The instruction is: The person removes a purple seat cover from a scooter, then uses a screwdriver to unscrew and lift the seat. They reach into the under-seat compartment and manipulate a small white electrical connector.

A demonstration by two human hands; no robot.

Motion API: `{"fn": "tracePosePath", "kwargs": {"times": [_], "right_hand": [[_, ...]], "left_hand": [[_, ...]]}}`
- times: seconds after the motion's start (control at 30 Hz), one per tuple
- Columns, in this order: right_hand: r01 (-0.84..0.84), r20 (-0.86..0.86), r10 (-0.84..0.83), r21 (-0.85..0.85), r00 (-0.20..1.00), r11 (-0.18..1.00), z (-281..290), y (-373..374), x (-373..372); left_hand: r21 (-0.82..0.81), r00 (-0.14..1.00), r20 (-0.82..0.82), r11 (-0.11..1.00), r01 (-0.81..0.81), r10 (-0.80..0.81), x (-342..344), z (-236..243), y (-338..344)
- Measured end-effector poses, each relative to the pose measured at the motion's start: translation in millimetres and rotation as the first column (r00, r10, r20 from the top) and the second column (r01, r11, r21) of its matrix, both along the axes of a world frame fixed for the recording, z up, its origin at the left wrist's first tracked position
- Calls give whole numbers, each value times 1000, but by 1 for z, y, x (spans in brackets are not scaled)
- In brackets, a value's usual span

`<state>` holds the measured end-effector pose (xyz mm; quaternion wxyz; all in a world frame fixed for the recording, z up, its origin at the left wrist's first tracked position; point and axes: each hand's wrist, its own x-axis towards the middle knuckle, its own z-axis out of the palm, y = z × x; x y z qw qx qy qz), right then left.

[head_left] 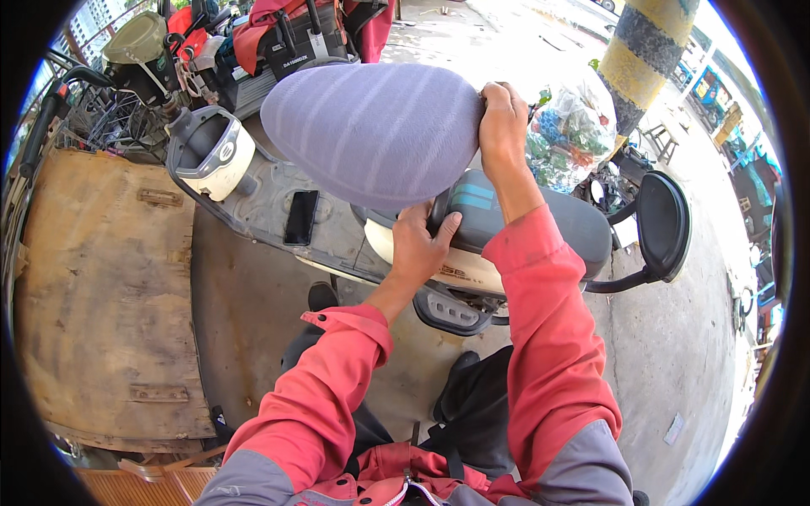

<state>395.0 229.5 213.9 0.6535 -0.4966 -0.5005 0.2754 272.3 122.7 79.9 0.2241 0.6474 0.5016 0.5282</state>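
A scooter saddle (371,135) with a grey-purple striped fabric cover is tilted up above the white scooter's floorboard (261,198). My right hand (504,126) is closed round its right end, the fingers wrapping over the far side. Just below the saddle is my left hand (422,244), its fingertips tucked under the fabric's lower edge and its thumb against the front of the dark grey rear seat (540,219). What the left fingers grip is hidden. On the floorboard lies a black phone (301,218).
A wooden board (101,295) stands to the left. Behind the scooter are a black bag (295,42) and another vehicle's handlebar (51,110). A clear plastic bag (574,131) sits near a yellow-and-black striped pillar (645,59). The scooter's black backrest (662,228) juts out at right.
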Motion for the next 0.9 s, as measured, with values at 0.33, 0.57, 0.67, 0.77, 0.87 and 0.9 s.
{"fn": "tracePosePath", "kwargs": {"times": [0.33,0.57,0.67,0.77,0.87,0.9], "right_hand": [[-146,-87,144,-12,986,989,4,-3,9],[20,-66,-19,19,998,1000,0,-2,-5],[-20,-58,20,-2,998,1000,0,4,-1],[-132,-253,103,-102,962,986,9,5,8],[-260,-402,224,-37,888,965,3,13,20],[-283,-390,248,-34,887,958,3,10,21]], "left_hand": [[38,1000,14,999,8,-8,-1,-2,3],[3,999,49,1000,17,-17,2,-1,0],[16,1000,0,1000,-10,10,0,-1,2],[11,1000,-10,1000,-11,12,1,0,0],[45,1000,-2,999,-9,9,3,1,1],[34,1000,-8,999,-8,9,2,0,2]]}}
